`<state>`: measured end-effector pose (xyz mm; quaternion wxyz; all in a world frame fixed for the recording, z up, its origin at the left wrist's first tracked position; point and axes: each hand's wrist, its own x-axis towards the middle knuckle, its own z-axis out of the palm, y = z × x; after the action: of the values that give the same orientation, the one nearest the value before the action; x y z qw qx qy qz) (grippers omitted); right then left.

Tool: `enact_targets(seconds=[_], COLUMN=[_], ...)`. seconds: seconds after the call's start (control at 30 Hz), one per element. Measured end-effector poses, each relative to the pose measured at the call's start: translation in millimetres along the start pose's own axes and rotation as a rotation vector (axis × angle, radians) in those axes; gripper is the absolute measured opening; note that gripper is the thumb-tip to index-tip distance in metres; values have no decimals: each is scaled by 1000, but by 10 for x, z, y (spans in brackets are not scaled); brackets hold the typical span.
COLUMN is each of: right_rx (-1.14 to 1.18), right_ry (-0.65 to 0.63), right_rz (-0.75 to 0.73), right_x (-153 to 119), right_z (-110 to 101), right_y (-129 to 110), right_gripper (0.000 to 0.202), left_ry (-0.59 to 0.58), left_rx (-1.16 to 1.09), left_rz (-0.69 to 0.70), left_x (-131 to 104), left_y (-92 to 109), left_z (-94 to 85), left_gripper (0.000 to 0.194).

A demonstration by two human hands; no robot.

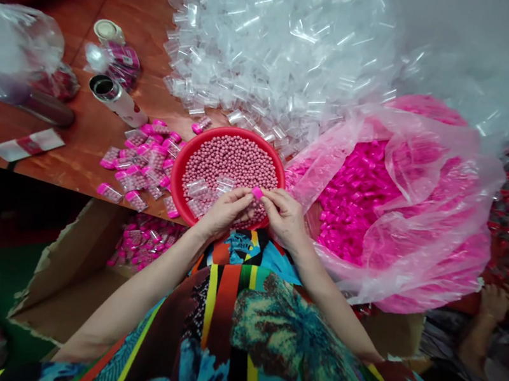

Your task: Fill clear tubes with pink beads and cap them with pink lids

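A bright pink cap is pinched between my left hand and my right hand, over the near right part of a red bowl. Fingers of both hands are closed around it; whether a clear container is attached below cannot be made out. Small pink beads fill the bowl, and a few clear containers lie on them. Left of the bowl, a pile of bead-filled containers with pink caps rests on the table. Loose pink caps fill a pink plastic bag at the right.
Clear empty containers are heaped behind the bowl. An open metal flask and a bottle are on the orange table. Below its edge is a cardboard box with filled containers. Another person's hands are at far right.
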<state>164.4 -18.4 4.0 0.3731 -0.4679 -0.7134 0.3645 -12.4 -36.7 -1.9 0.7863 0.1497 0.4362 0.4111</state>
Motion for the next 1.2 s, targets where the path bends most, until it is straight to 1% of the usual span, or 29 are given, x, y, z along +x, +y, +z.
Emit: enact_targets(seconds=[0.13,0.2,0.3,0.4,0.53,0.63,0.77,0.83,0.9,1.0,1.1,1.2], right_rx=[-107,-129,-77,-44,-113,-103,-110,-129,-108,-41,-46,-3], right_ry=[-9,-24,-15,19,29,33,8,2,4,-3,-10,35], right_rz=[-78,-116,-88,-48,-74,-64,-90,-107,-82,-33,-27,23], right_x=[8,24,41,21,-33,-48,-37,-25,-14,-15,-27,-30], right_z=[-13,-33,-55,-42,-13,-14,-25,-34,-43,-52,-44,-21], right_y=[-26,-38,-48,-29,20,19,-23,-35,-41,-53,-76,-105], right_gripper=[29,30,28,26,27,27,27,28,28,27,27,26], left_ry=[4,5,-7,-7,11,-14,-33,-40,-53,-72,-71,-44], left_rx=[-3,-22,-43,-9,39,44,-12,-19,1,48,53,37], left_rz=[41,39,9,-25,19,32,46,57,69,76,75,94], left_x=[-11,-10,-3,6,6,-3,-5,2,6,-7,-31,-39], left_y=[-24,-10,27,44,15,-11,-35,-38,-31,-12,8,33], left_z=[58,79,79,56,43,43,39,39,41,47,69,108], left_gripper=[42,42,42,43,38,35,43,40,35,34,33,35])
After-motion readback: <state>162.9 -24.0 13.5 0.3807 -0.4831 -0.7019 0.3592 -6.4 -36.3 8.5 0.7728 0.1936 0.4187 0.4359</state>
